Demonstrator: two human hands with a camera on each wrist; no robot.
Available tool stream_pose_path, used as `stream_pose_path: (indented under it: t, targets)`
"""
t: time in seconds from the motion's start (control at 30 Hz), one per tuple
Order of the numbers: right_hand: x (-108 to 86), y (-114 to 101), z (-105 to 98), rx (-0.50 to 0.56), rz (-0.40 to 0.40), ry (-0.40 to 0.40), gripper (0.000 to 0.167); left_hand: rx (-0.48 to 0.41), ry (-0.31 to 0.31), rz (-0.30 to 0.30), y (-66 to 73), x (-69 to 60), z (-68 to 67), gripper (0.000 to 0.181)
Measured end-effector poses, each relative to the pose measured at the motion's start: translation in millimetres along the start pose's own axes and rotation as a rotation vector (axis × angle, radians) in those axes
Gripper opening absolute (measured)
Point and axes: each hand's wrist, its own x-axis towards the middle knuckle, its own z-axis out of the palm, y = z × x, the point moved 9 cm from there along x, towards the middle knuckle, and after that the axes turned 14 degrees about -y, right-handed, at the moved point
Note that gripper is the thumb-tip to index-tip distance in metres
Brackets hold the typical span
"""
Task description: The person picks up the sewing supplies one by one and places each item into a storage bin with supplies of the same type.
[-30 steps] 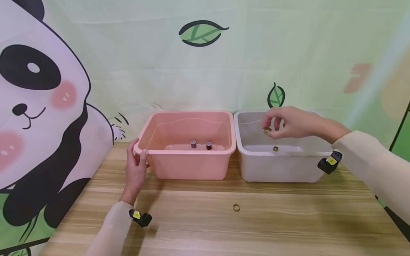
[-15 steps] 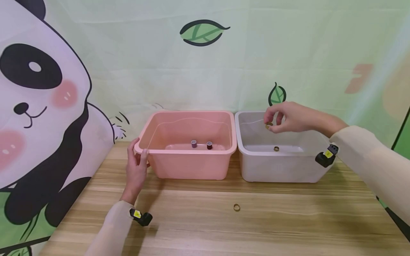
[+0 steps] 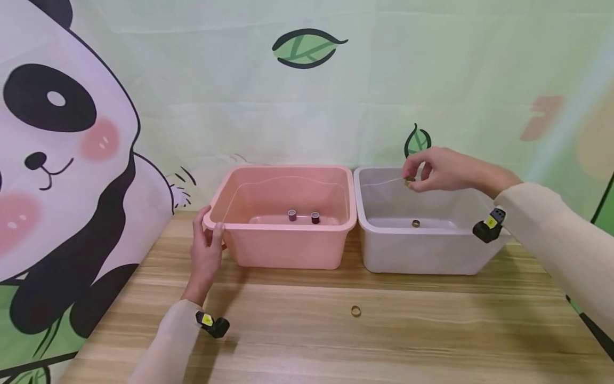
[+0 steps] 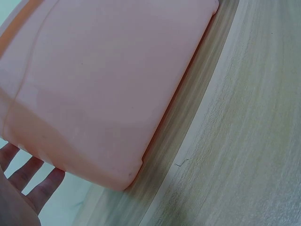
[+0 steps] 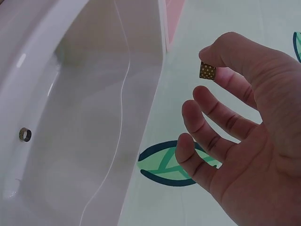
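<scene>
Above the grey bin [image 3: 422, 253], we are observing the right hand [image 3: 446, 169] pinching a patterned ring [image 5: 207, 71] between thumb and forefinger. A second ring [image 3: 415, 223] is lying inside that bin; a third ring [image 3: 355, 311] is resting on the table [image 3: 297, 346]. At left, we are seeing the left hand [image 3: 206, 256] gripping the pink bin [image 3: 288, 248] by its near corner.

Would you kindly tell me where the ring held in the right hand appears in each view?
Head: the held ring is right of centre, pinched by the right hand.
Left wrist: it is not in the picture.
Right wrist: it is at upper right, its dotted outer band showing.
Shared landmark: the pink bin, only a sliver at the top in right wrist.
</scene>
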Motion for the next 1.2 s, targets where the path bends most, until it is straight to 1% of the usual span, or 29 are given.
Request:
stream_pose_path:
  t: [0.37, 0.73, 0.93, 1.2]
  targets:
    - [8.9, 18.4, -4.9, 0.035, 0.04, 0.0, 0.015, 0.0, -0.002, 0.003, 1.2, 1.7, 0.3, 0.055]
    - [17.8, 33.3, -5.9, 0.046, 0.056, 0.002, 0.014, 0.01, -0.005, -0.004, 0.7, 0.5, -0.8, 0.056]
    - [22.8, 47.6, -6.0, 0.062, 0.054, 0.01, 0.016, -0.009, -0.005, 0.0, 1.9, -0.3, -0.4, 0.056]
    - [24.6, 67.3, -6.5, 0.074, 0.089, 0.025, 0.017, -0.009, -0.004, 0.001, 3.1, -0.3, -1.0, 0.056]
